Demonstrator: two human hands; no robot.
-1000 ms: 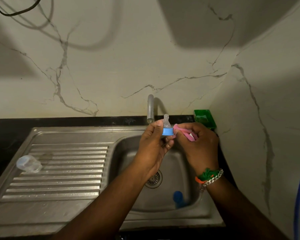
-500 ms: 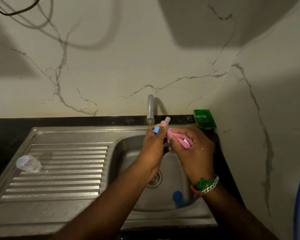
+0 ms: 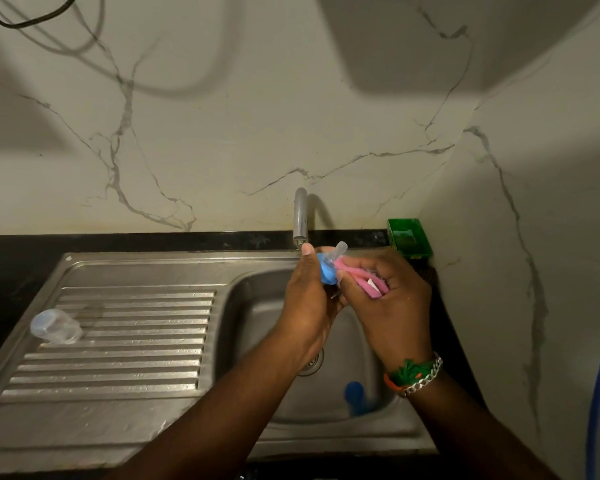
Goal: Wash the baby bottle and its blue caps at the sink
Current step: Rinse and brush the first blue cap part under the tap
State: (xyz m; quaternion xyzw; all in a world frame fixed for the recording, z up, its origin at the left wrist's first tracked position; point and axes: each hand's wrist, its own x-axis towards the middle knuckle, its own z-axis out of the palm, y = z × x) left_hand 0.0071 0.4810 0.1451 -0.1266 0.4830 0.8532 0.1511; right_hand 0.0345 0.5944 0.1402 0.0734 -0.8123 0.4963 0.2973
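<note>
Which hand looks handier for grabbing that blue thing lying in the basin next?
Probably the right hand: the blue cap lies nearer its wrist, though it must free the pink sponge first.

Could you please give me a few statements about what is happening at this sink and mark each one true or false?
1. The left hand holds the blue cap with the clear teat. True.
2. The right hand is empty. False: it grips a pink sponge pressed against the cap.
3. The clear bottle stands upright in the basin. False: it lies on its side on the ribbed drainboard.
4. A second blue cap lies in the basin. True.
5. A green soap dish sits in the corner to the right of the tap. True.
</note>
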